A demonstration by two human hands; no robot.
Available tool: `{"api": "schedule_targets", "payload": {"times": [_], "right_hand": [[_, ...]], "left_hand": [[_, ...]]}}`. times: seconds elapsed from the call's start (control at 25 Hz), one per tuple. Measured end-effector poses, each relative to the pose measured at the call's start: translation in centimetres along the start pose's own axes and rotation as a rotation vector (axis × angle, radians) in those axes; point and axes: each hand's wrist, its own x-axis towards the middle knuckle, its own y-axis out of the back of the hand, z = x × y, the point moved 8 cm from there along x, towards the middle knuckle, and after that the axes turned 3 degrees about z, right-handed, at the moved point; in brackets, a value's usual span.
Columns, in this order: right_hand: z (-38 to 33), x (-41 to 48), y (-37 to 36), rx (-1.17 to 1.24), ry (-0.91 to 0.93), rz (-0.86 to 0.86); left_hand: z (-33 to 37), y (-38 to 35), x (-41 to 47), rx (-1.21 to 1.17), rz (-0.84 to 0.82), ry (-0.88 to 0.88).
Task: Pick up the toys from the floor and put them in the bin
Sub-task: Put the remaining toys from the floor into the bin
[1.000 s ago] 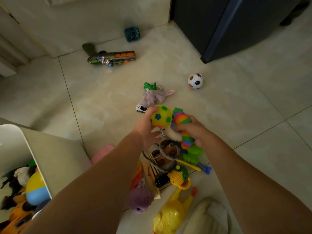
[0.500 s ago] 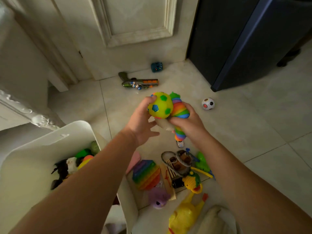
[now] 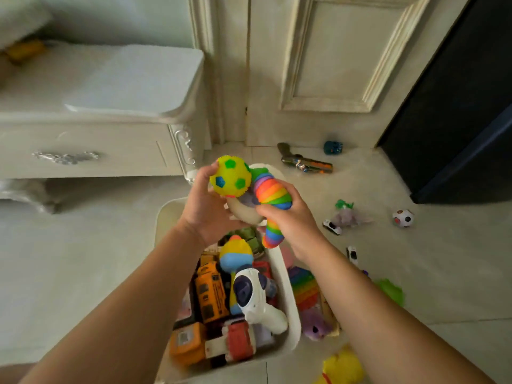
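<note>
- a second ago both hands were low over the pile on the floor, with the bin off at the left edge. now they have come up and across, and the white bin (image 3: 291,306) sits right below them.
- my left hand (image 3: 205,214) has its fingers curled round the yellow spiky ball (image 3: 230,176), held above the bin's far end.
- my right hand (image 3: 291,220) is wrapped round the middle of the rainbow slug (image 3: 273,195). its green head presses against the ball and its tail droops toward the bin's right rim.
- a pale ring-shaped toy (image 3: 243,214) is wedged between the two hands. i cannot tell which one really bears it.
- the way i read it, the carry is done and the drop is next. both hands look far enough over the opening, though the slug's tail hangs close to the rim and could flop outside.
- the bin is already well filled, so the ball might roll off the heap.
- plenty remains on the floor: the toy gun (image 3: 304,163), blue cube (image 3: 333,148), white puzzle ball (image 3: 403,218), grey plush (image 3: 347,216), small car (image 3: 332,227), and the rainbow pop mat (image 3: 304,289) just beside the bin.
</note>
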Motion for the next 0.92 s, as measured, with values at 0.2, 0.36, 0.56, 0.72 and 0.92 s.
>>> {"api": "schedule_targets", "payload": {"times": [0.2, 0.36, 0.56, 0.72, 0.92], "right_hand": [[5.0, 0.3, -5.0, 0.132, -0.165, 0.030], [5.9, 2.2, -3.9, 0.106, -0.210, 0.150], [5.4, 3.7, -2.4, -0.008, -0.236, 0.160], [6.1, 3.5, -3.6, -0.549, -0.041, 0.175], [10.9, 2.6, -5.9, -1.265, 0.083, 0.049]], "left_hand": [[0.1, 10.2, -2.1, -0.039, 0.239, -0.005], [-2.1, 13.6, -1.1, 0.026, 0.348, 0.062], [-4.9, 12.1, 2.0, -0.064, 0.328, 0.140], [-4.4, 12.6, 3.1, -0.089, 0.426, 0.042], [-3.3, 13.9, 1.5, -0.027, 0.479, -0.023]]}}
